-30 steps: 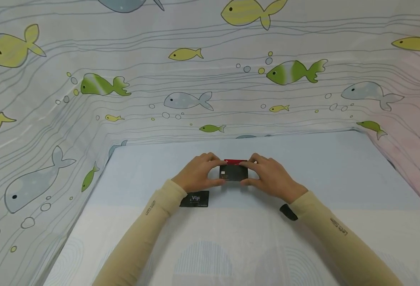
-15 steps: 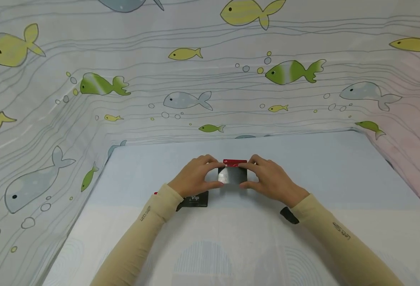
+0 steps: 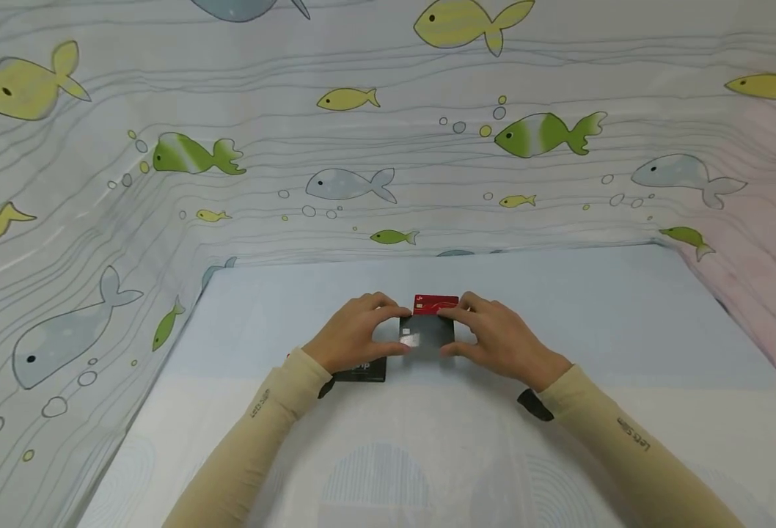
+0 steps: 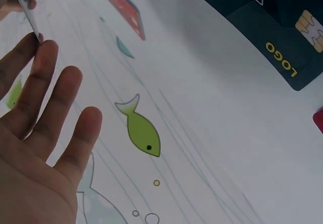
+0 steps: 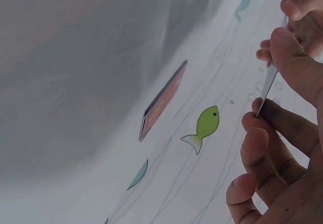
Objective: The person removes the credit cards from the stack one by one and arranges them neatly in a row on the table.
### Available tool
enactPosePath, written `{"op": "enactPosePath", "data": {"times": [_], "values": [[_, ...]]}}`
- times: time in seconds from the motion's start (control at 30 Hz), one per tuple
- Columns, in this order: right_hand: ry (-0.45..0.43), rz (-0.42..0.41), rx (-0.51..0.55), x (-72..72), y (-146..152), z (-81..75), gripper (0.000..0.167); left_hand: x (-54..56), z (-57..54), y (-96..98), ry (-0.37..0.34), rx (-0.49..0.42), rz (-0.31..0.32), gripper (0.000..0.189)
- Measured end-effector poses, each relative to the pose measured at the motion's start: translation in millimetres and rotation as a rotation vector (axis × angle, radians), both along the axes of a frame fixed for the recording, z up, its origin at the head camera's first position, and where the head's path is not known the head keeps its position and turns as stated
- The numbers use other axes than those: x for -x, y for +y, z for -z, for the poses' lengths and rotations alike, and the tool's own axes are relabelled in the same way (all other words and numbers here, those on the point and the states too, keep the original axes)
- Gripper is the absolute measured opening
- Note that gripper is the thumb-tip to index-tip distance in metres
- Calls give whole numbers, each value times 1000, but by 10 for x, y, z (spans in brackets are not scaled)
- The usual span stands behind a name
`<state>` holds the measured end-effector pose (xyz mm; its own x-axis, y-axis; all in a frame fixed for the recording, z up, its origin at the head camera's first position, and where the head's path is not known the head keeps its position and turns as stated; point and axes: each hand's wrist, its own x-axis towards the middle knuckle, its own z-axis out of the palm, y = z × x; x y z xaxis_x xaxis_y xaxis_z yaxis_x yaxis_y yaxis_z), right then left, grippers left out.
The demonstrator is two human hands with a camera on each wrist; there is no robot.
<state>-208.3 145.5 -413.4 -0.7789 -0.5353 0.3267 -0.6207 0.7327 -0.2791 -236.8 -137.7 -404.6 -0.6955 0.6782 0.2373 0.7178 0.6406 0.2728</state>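
Two hands, the left hand at nine o'clock and the right hand at three, pinch one thin, glossy dark card between them, above the smooth, pale counter. One flat, rectangular red card sits just beyond it at twelve o'clock. At eight o'clock lies at least one round-cornered black card, white-lettered and partly hidden, with one red corner near it.
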Motion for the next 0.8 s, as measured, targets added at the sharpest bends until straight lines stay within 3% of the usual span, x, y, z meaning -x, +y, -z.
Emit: {"op": "enactPosePath", "data": {"times": [0.27,0.5,0.8], "values": [[-12,-6,-2,-38,-18,15,65,-43,36,-22,-30,13,-11,57],[11,-30,7,-43,-8,63,66,-91,86,-19,13,2,12,54],[-24,-31,-2,-99,-41,60,64,-138,174,-16,44,-11,23,54]]}}
